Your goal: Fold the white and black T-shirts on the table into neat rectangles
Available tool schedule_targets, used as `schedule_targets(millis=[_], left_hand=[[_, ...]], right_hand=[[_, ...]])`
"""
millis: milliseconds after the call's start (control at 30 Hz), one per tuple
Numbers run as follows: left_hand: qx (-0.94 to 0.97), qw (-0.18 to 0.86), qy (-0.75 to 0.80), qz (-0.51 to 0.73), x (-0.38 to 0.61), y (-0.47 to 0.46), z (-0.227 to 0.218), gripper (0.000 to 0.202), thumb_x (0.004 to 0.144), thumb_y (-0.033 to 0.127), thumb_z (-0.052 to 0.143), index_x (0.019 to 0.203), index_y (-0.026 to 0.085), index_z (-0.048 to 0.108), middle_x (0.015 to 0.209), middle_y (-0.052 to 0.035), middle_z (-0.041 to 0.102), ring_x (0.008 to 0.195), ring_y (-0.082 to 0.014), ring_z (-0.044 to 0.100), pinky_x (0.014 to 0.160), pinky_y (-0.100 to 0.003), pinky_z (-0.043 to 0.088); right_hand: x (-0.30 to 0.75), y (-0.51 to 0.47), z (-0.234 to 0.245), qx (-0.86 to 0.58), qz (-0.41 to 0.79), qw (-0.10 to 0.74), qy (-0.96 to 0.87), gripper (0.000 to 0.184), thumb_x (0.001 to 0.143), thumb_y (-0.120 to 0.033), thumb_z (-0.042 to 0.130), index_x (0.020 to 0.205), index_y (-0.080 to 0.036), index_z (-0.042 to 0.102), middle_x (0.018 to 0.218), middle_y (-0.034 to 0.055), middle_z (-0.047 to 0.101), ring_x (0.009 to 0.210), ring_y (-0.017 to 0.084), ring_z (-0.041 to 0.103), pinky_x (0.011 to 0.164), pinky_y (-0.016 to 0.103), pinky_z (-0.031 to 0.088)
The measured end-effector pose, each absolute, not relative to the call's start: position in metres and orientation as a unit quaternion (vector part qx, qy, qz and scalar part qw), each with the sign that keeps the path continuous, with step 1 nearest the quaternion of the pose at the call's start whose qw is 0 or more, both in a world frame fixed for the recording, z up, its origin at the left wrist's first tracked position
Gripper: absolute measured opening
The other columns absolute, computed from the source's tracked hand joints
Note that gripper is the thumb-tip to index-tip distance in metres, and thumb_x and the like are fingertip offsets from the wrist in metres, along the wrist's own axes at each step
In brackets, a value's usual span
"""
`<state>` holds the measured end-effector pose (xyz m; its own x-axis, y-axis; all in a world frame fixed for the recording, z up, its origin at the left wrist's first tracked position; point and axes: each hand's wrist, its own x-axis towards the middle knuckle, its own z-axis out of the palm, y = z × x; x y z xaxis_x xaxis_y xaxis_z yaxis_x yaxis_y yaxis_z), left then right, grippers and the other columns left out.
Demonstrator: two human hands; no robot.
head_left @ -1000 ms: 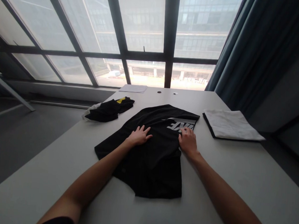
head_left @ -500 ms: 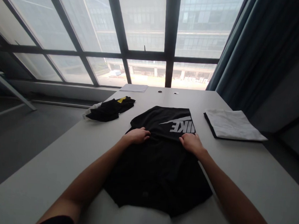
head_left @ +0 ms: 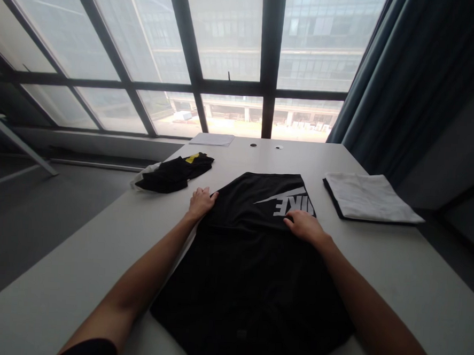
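A black T-shirt with a white NIKE print, upside down to me, lies spread on the table, its near end towards me. My left hand is at the shirt's upper left edge, thumb and fingers closed on the cloth. On the right side, just below the print, my right hand has its curled fingers closed on the fabric; the fingertips are partly hidden. Slight wrinkles run across the cloth between the two hands.
The white table carries a crumpled black garment with a yellow patch at the left. Folded white and black cloth lies at the right. Paper sheets sit at the far edge. A blue curtain hangs beyond the right side.
My left hand has moved left and outward to the shirt's edge. The shirt is spread wider, and its lower end has come nearer to me. My right hand has barely moved.
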<state>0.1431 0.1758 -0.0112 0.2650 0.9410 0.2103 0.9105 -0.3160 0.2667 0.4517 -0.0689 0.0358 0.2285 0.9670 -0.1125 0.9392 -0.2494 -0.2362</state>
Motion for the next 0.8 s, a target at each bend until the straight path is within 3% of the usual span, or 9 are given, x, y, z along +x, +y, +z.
schedule_targets(millis=[100,200,333,467,633,800], left_hand=[[0.806,0.069,0.559,0.183,0.143,0.183,-0.019,0.043,0.095,0.047,0.053,0.116,0.014,0.070,0.107,-0.0172,0.071,0.102,-0.0342,0.065,0.092,-0.046,0.051],[0.834,0.091,0.500,0.215,0.147,0.185,-0.021,0.026,0.090,0.035,0.060,0.106,0.020,0.073,0.098,-0.0096,0.071,0.093,-0.0261,0.067,0.090,-0.038,0.053],[0.868,0.117,0.403,0.264,0.153,0.175,-0.020,0.023,0.084,0.022,0.062,0.103,0.023,0.073,0.110,-0.0075,0.064,0.108,-0.0238,0.062,0.102,-0.038,0.049],[0.879,0.185,0.327,0.293,0.159,0.167,-0.019,0.022,0.091,0.036,0.058,0.105,0.023,0.069,0.124,-0.0072,0.063,0.118,-0.0235,0.060,0.107,-0.038,0.047],[0.868,0.202,0.359,0.276,0.160,0.171,-0.019,0.049,0.105,0.047,0.027,0.118,0.023,0.068,0.115,-0.0058,0.072,0.107,-0.0230,0.066,0.098,-0.037,0.051],[0.891,0.175,0.349,0.231,0.160,0.168,-0.019,0.043,0.101,0.050,0.038,0.118,0.030,0.073,0.130,-0.0019,0.067,0.126,-0.0264,0.055,0.112,-0.045,0.037]], right_hand=[[0.451,-0.067,0.028,-0.797,0.087,0.072,-0.593,0.037,0.099,-0.039,0.045,0.117,-0.020,0.071,0.123,0.0127,0.068,0.113,0.029,0.059,0.088,0.036,0.044],[0.451,-0.064,0.020,-0.806,0.062,0.083,-0.583,0.034,0.100,-0.036,0.044,0.113,-0.020,0.072,0.122,0.0126,0.066,0.114,0.028,0.056,0.087,0.036,0.043],[0.451,-0.063,0.014,-0.809,0.038,0.087,-0.581,0.033,0.100,-0.034,0.043,0.110,-0.019,0.071,0.121,0.0129,0.064,0.113,0.027,0.054,0.087,0.035,0.041],[0.450,-0.063,0.012,-0.811,0.028,0.085,-0.579,0.033,0.100,-0.034,0.043,0.109,-0.019,0.071,0.121,0.0128,0.063,0.112,0.027,0.053,0.089,0.035,0.040],[0.449,-0.064,0.012,-0.809,0.024,0.088,-0.581,0.033,0.100,-0.034,0.043,0.110,-0.018,0.070,0.121,0.0133,0.062,0.112,0.027,0.052,0.089,0.035,0.039],[0.449,-0.064,0.008,-0.809,0.015,0.096,-0.580,0.033,0.099,-0.034,0.043,0.111,-0.018,0.070,0.120,0.0141,0.063,0.111,0.028,0.052,0.090,0.036,0.040]])
